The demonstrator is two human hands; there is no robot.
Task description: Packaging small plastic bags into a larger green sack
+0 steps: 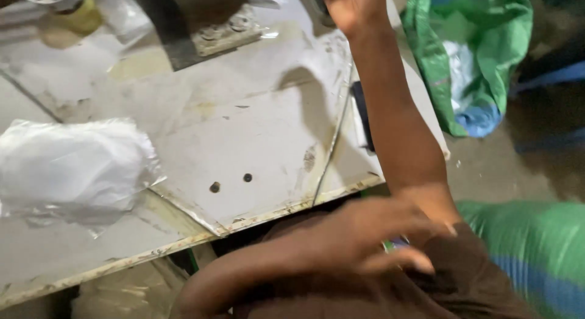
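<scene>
Fingers of the left hand spread loosely over the lap at five o'clock, blurred, holding nothing visible. Right hand reaches to twelve o'clock, its grip cropped, unclear. Plastic-wrapped white bundle lies on the worn table at nine o'clock.

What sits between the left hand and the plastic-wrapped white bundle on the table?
Nothing visible. The left hand, blurred, is below the edge of the table; only bare, worn tabletop lies between it and the bundle.

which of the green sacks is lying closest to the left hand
The green sack with a blue stripe at the lower right, just beside the left hand. The other green sack lies on the floor at the upper right, far off.
</scene>
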